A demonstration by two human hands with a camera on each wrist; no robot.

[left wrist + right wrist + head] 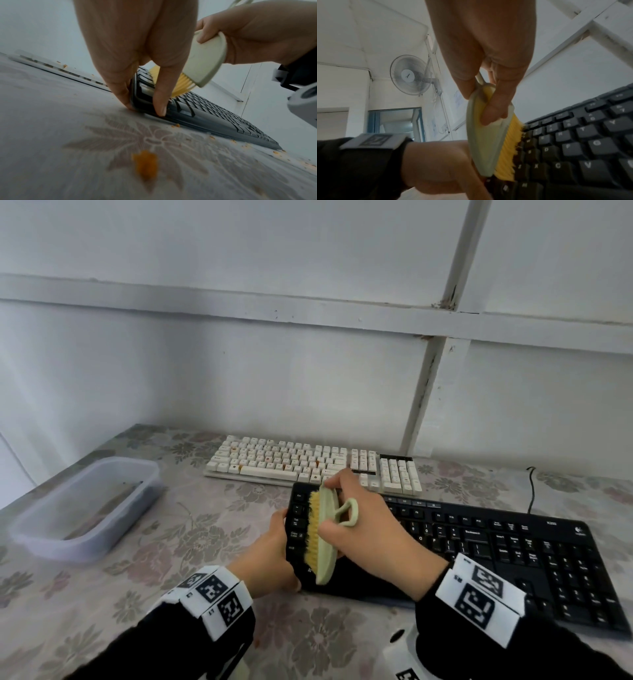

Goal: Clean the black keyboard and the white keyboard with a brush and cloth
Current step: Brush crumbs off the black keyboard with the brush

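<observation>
The black keyboard lies on the flowered table, near and to the right. My left hand holds its left end, fingers on the side edge and thumb at the front corner. My right hand grips a pale green brush with a loop handle. Its yellow bristles touch the leftmost keys. The white keyboard sits behind, against the wall. I see no cloth.
A translucent plastic tub stands at the table's left, with something brownish inside. Orange crumbs lie on the tablecloth in front of the black keyboard. A black cable runs off behind its right end. The wall rises just behind the table.
</observation>
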